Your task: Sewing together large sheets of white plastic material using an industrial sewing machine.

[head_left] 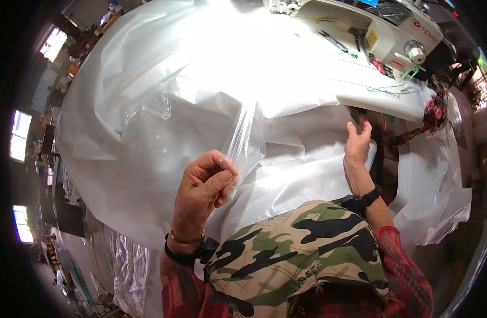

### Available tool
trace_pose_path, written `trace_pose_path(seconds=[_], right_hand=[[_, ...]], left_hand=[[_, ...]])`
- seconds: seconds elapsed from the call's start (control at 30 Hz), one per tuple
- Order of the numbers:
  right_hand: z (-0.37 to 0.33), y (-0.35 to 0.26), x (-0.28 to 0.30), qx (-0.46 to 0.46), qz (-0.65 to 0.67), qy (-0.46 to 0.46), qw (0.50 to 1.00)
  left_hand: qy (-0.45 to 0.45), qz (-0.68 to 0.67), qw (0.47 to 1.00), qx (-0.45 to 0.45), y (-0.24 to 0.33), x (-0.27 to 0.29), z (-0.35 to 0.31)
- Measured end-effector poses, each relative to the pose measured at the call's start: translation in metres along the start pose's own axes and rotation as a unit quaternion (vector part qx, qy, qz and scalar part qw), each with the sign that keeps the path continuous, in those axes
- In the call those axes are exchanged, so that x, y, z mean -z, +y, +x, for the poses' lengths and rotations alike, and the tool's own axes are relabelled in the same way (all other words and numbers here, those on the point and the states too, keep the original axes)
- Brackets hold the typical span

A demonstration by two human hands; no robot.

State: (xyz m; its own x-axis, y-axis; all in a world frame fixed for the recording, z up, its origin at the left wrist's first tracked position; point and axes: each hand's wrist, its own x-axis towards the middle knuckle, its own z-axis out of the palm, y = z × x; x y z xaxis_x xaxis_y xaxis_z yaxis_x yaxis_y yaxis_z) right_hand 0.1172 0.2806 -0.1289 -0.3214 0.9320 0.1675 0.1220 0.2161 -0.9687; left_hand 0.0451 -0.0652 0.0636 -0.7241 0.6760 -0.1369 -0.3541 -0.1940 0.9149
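My left hand (206,183) is closed in a pinch on a gathered strip of clear plastic film (247,132), pulled taut from the white sheet beyond it. That large white sheet (164,132) spreads in folds over the table and down toward my body. My right hand (358,140) is by the table's near right edge, thumb and fingertip apart. Its other fingers are partly lost in shadow, and nothing shows between the visible ones. A crumpled clear piece of film (158,106) lies on the sheet at the left.
A white sewing machine (392,37) stands at the far right. Near it lie thread snips (333,41) and loose green thread (387,87). Red-and-black cloth (435,111) is tied at the table's right corner. More white sheeting (432,185) hangs at the right. Camouflage cloth (296,244) covers the near middle.
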Motion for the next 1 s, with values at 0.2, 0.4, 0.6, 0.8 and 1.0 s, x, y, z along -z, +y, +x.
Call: trace_pose_path(seconds=[0.2,0.4,0.6,0.8,1.0], right_hand=[[0.036,-0.001,0.019,-0.041,-0.317,-0.216,0.922],[0.042,-0.007,0.036,0.11,-0.26,-0.301,0.911],[0.055,0.026,-0.026,0.258,-0.296,-0.104,0.914],[0.067,0.034,-0.013,0.241,-0.306,-0.283,0.877],[0.013,-0.075,0.035,0.279,-0.063,-0.534,0.796]], left_hand=[[0.03,0.09,0.995,-0.002,0.012,-0.011,0.004],[0.069,0.14,0.986,-0.052,0.03,-0.021,0.005],[0.08,0.132,0.986,-0.055,0.029,-0.033,0.005],[0.061,0.153,0.985,-0.049,0.028,-0.04,0.008],[0.058,0.168,0.983,-0.039,0.029,-0.033,0.003]])
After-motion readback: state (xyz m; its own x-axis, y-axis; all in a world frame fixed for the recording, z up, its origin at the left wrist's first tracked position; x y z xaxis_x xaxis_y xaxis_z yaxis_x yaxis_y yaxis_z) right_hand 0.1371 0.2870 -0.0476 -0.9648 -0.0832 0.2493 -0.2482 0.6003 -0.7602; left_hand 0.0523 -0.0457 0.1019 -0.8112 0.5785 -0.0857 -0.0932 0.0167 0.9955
